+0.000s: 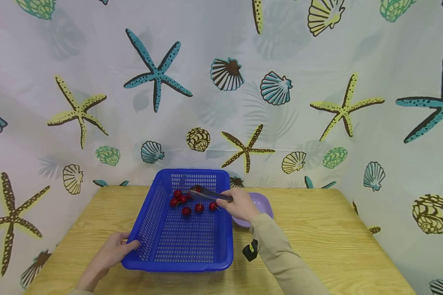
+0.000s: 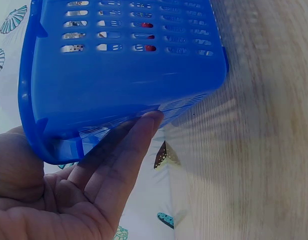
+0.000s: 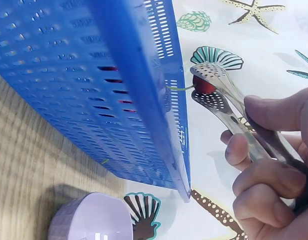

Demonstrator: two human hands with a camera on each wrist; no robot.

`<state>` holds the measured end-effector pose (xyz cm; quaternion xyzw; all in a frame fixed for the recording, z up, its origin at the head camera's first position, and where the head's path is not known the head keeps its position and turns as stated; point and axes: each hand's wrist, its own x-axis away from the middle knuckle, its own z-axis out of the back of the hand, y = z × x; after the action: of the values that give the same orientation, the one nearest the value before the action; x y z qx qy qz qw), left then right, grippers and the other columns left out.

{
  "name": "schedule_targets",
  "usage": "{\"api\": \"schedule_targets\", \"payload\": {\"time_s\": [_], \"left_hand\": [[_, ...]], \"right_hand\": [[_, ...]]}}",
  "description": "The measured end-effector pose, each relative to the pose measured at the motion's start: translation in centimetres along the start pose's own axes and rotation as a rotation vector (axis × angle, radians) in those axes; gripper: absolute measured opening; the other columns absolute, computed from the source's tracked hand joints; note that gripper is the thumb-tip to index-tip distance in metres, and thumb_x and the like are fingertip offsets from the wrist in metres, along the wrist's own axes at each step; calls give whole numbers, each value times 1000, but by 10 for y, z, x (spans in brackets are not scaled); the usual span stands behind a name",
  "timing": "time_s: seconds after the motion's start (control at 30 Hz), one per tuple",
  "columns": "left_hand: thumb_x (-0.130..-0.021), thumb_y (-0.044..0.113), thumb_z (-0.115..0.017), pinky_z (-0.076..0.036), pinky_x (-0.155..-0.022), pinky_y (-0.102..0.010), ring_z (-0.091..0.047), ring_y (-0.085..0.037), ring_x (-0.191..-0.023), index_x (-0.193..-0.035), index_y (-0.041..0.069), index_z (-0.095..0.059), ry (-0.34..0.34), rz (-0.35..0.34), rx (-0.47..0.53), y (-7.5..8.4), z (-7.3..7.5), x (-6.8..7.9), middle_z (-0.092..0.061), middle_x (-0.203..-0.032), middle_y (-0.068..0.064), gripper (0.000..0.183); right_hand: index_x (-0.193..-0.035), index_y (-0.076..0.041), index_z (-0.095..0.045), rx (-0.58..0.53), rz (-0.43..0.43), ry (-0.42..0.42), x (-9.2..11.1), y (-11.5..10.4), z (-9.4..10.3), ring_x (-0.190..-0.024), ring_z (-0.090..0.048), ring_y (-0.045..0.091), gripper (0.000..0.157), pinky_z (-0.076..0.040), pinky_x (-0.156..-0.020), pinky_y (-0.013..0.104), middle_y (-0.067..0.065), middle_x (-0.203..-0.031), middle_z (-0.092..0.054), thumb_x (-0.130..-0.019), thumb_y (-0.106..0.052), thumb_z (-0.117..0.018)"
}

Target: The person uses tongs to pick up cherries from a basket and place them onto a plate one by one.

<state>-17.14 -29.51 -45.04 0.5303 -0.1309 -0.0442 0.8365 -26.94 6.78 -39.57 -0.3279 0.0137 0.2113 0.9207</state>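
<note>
My right hand (image 1: 240, 203) grips metal tongs (image 1: 212, 194) with dark handles above the far right part of a blue plastic basket (image 1: 227, 246). In the right wrist view, the perforated tips of the tongs pinch one dark red cherry (image 3: 204, 85) by its sides, its green stem pointing toward the basket. Several other cherries (image 1: 186, 211) lie on the basket's floor toward its far end. At the near left corner, my left hand (image 1: 112, 252) holds the basket's rim, thumb over the top and fingers along the outer wall, as the left wrist view shows.
A lilac bowl (image 1: 261, 201) stands right of the basket, partly behind my right forearm. A small black object (image 1: 250, 250) shows beside my right sleeve, its kind unclear. The wooden table (image 1: 317, 229) backs onto a curtain (image 1: 192, 24) printed with shells and starfish.
</note>
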Motion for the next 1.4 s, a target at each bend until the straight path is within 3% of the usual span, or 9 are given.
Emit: {"api": "schedule_targets", "payload": {"time_s": [0.23,0.5,0.7,0.8,0.93,1.1,1.4], "left_hand": [[-99,9,-51,-62,-69,-32,-76,-23,-78,-128,-28,-46,4,13,-3,0,0,0,-76,-95,-25,48],[-99,9,-51,-62,-69,-33,-77,-25,-79,-128,-29,-46,8,14,1,3,0,1,-75,-96,-26,48],[-99,9,-50,-62,-70,-33,-77,-25,-79,-131,-29,-43,7,31,4,4,0,1,-75,-97,-26,49],[-100,10,-50,-62,-70,-33,-77,-26,-79,-131,-28,-43,10,38,6,3,0,0,-75,-98,-26,50],[-99,10,-50,-62,-70,-34,-77,-26,-80,-131,-28,-44,18,44,2,2,-1,-1,-75,-99,-26,50],[-99,10,-51,-62,-70,-33,-77,-26,-80,-130,-28,-44,22,41,3,1,-1,-1,-75,-98,-26,50],[-99,10,-52,-62,-69,-32,-76,-25,-80,-127,-28,-47,18,20,-12,1,0,0,-75,-96,-25,48]], "right_hand": [[-108,-4,-76,-131,-65,75,11,10,0,-70,-48,14,22,-37,-62,25,4,-82,-62,-96,-19,-65],[-99,-5,-76,-197,-66,200,27,19,-2,-66,-50,11,16,-39,-63,24,5,-79,-69,-94,-18,-67],[-111,-2,-76,-224,-88,299,41,26,-2,-74,-54,10,24,-43,-68,22,11,-93,-76,-93,-17,-69],[-111,0,-75,-262,-92,344,48,31,-1,-70,-52,9,25,-42,-65,21,12,-85,-73,-93,-16,-69],[-112,3,-73,-354,-112,361,56,39,0,-70,-57,8,26,-45,-64,20,14,-84,-72,-96,-17,-67],[-122,3,-70,-380,-188,399,66,49,1,-84,-65,10,35,-50,-73,18,19,-102,-75,-97,-21,-66],[-127,6,-65,-410,-300,438,82,66,4,-80,-57,7,39,-47,-69,18,20,-103,-71,-98,-20,-65]]}}
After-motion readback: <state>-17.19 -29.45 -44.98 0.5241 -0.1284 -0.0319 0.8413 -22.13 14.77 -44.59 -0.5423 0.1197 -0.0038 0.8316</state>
